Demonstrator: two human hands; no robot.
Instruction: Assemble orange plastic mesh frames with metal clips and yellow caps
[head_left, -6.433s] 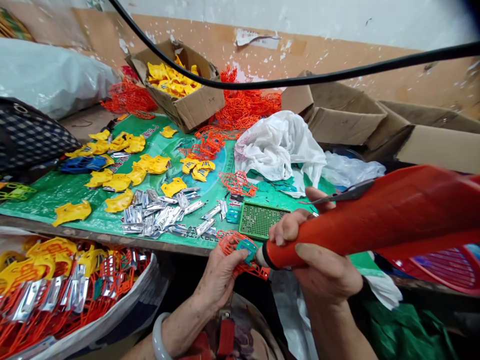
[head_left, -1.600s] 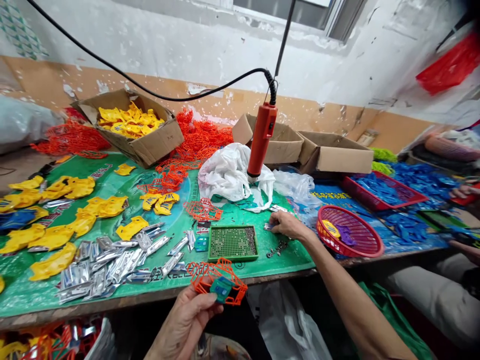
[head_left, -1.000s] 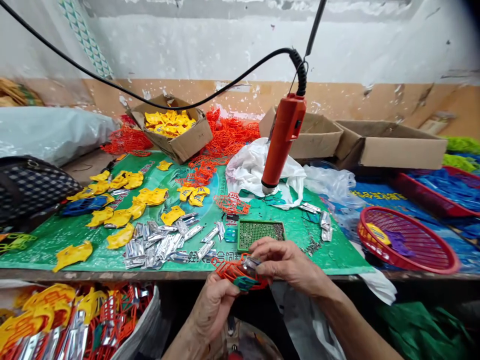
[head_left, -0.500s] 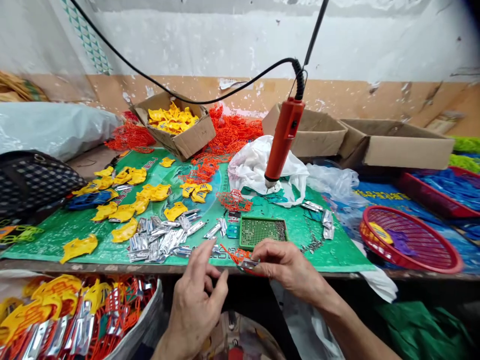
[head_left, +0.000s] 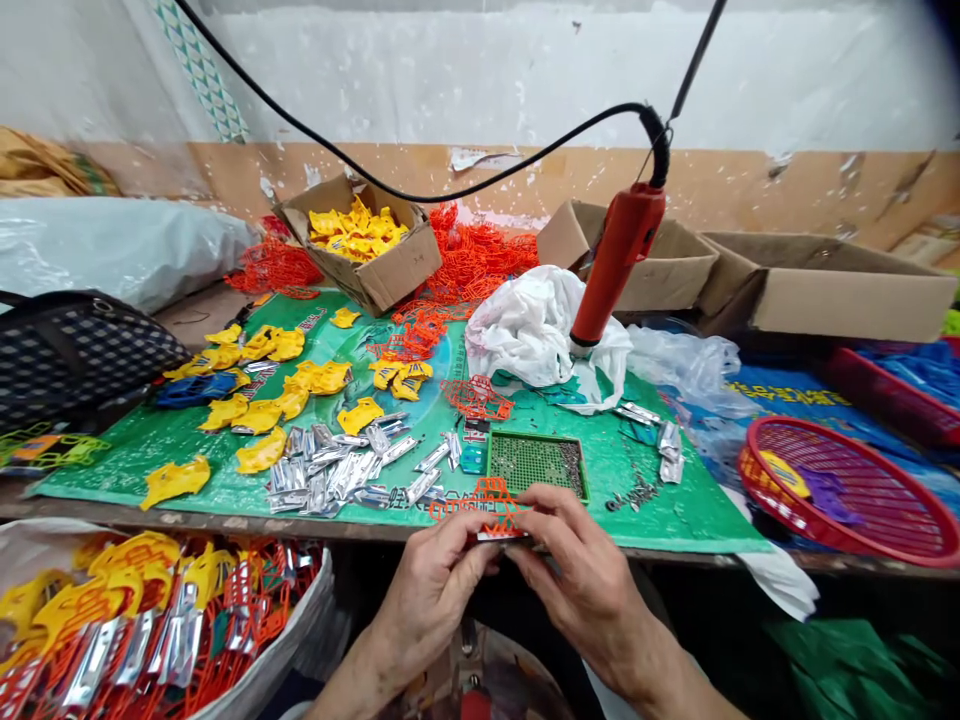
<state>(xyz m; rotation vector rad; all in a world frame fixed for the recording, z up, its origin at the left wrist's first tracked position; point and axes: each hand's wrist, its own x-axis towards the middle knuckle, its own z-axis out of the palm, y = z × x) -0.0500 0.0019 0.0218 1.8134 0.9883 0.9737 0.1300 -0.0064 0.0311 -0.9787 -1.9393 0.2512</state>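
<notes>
My left hand and my right hand meet at the table's front edge. Between their fingertips is an orange openwork plastic piece, with a shiny metal strip along its lower edge. Fingers cover part of both. Just beyond the right hand lies a green tray of small dark screws. Silver metal parts form a pile left of it. An orange-red electric screwdriver hangs tip down over a white plastic bag.
Yellow plastic pieces lie on the green mat, and more fill a cardboard box. Loose screws sit right of the tray, near a red basket. At lower left, a white sack holds orange, yellow and silver pieces.
My left hand, apart and empty before, has come over to the orange piece, and both hands now hold it. The piece has been turned up. The view has swung slightly left.
</notes>
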